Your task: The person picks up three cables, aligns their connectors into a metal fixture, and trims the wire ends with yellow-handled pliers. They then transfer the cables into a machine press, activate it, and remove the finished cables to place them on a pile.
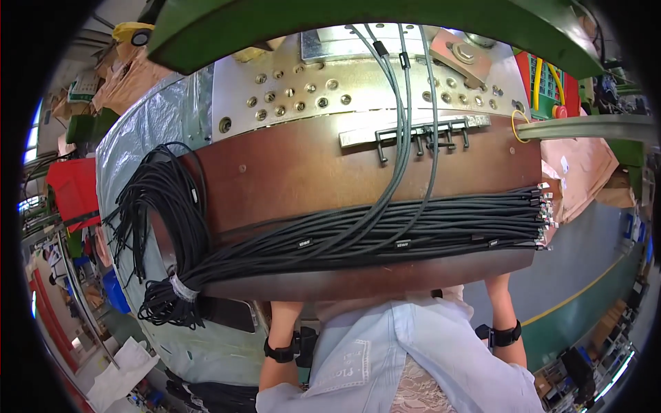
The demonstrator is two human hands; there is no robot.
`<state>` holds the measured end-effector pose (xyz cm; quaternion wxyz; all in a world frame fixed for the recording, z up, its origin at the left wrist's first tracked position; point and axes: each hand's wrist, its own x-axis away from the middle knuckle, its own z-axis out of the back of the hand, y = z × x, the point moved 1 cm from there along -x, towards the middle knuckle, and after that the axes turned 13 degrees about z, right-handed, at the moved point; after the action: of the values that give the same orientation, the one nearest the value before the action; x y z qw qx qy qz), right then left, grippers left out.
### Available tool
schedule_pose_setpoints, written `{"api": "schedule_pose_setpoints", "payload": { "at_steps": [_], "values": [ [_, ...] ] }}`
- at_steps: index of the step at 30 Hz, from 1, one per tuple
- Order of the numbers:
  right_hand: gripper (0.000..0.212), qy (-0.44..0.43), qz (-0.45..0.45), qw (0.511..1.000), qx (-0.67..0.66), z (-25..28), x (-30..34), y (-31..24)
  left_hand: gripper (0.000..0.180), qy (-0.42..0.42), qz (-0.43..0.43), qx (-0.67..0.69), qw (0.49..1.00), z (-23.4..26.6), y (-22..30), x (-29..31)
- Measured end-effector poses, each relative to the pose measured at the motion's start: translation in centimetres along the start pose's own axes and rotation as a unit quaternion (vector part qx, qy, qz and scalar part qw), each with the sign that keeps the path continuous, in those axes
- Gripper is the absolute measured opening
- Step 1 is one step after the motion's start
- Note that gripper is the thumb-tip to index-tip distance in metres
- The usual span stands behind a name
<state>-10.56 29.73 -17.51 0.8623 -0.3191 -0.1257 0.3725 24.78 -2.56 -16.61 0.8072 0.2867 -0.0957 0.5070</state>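
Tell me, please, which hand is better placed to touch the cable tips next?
Probably the right hand: its forearm is nearer the cable tips; the left forearm is nearer the pale cable band. The brown board hides both hands.

Ahead of the left hand and right hand, both hidden at its near edge, the table is a glossy reddish brown. The cables between are black to dark grey, with white and silver ends ahead of the right hand and a whitish tie left of the left hand. Beyond both hands, the silvery metal plate is dotted with dark holes, and the beam is green. Nearer the body than the hands, the wristbands are black and the clothing pale blue with cream lace.
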Motion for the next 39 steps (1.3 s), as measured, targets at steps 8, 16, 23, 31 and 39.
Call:
{"api": "schedule_pose_setpoints", "payload": {
  "at_steps": [8, 16, 23, 31, 39],
  "values": [
    [0.022, 0.03, 0.046, 0.996, 0.076, 0.3, -1.9, -1.5, 0.018, 0.068, -0.035, 0.087, 0.993, 2.8, 4.6, -1.0],
    [0.021, -0.372, -0.01, 0.91, 0.181, 7.2, -5.8, -12.0, 0.038, -0.324, -0.028, -0.039, 0.945, 8.8, 13.2, 0.7],
    [0.036, -0.089, 0.392, 0.906, 0.135, 5.5, -21.4, -20.7, 0.076, -0.125, -0.503, 0.133, 0.845, 8.7, 27.2, 0.1],
    [0.04, -0.06, 0.52, 0.837, 0.158, 6.7, -23.1, -17.3, 0.088, 0.116, -0.267, -0.221, 0.931, 14.9, 20.4, -4.0],
    [0.036, 0.063, 0.201, 0.858, 0.469, 17.7, -17.4, -11.9, 0.028, 0.028, -0.27, -0.259, 0.927, 19.8, 17.4, -6.5]
  ]
}}
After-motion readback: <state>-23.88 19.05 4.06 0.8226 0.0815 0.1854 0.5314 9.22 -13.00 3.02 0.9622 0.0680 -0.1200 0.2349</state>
